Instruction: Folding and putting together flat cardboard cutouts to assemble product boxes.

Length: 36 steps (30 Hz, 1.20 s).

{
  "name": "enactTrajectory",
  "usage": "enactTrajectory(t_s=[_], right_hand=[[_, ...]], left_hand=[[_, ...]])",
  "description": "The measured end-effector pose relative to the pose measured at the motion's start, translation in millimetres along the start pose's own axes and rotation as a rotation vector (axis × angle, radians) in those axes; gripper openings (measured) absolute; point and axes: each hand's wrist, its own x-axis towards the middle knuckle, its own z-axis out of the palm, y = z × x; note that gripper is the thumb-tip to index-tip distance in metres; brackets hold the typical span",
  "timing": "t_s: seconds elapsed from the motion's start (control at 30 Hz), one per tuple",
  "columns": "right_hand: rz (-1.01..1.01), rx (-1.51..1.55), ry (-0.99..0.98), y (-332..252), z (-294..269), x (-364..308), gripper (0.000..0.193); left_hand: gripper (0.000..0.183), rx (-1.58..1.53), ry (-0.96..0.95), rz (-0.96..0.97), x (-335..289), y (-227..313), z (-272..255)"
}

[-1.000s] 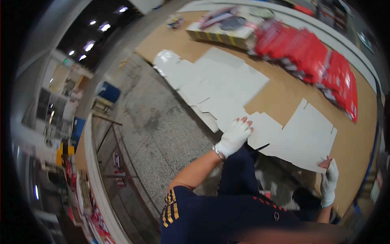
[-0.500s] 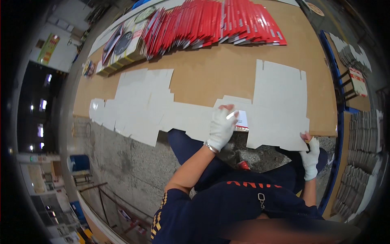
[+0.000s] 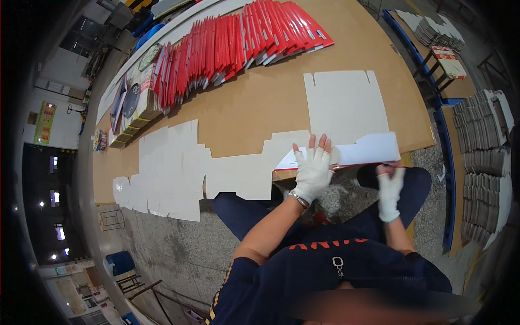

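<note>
A flat die-cut cardboard box blank (image 3: pixel 346 103), white-grey with slots at its far edge, lies at the right of the table's near edge. Along its near side a glossy white flap with a red edge (image 3: pixel 374 150) is folded over onto it. My left hand (image 3: pixel 314 174), in a white fingerless glove, presses flat there with fingers spread. At the flap's near right corner, my right hand (image 3: pixel 391 189), gloved likewise, has its fingers curled against the edge; the fingertips are partly hidden. To the left lie more flat blanks (image 3: pixel 168 162), reaching over the table edge.
Across the back of the brown table (image 3: pixel 233 119) leans a long row of red-and-white folded packages (image 3: pixel 216 49). A strapped bundle of cardboard (image 3: pixel 138 108) stands at its left end. Stacked flat cardboard (image 3: pixel 476 151) sits on the right, near a small stool (image 3: pixel 447 62).
The near flap of the right-hand blank has been folded over, showing its glossy side. My left hand now lies flatter with fingers spread. The whole view has shifted.
</note>
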Motion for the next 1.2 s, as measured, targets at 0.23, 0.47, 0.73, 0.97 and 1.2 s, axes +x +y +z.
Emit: enactTrajectory(t_s=[0.23, 0.47, 0.73, 0.97, 1.2], right_hand=[[0.589, 0.332, -0.267, -39, 44, -26, 0.021], [-0.855, -0.441, -0.102, -45, 31, 33, 0.035], [-1.039, -0.76, -0.466, -40, 26, 74, 0.05], [-0.93, -0.662, -0.542, -24, 17, 93, 0.05], [-0.899, -0.653, -0.608, -40, 20, 73, 0.066]], left_hand=[[0.092, -0.165, -0.184, 0.294, 2, 36, 1], [0.099, -0.214, -0.359, 0.195, 2, 28, -20], [0.057, 0.149, -0.008, 0.106, -102, -76, -35], [0.023, -0.32, 0.166, 0.218, -91, -116, -49], [0.035, -0.063, 0.228, -0.225, -58, -97, -18]])
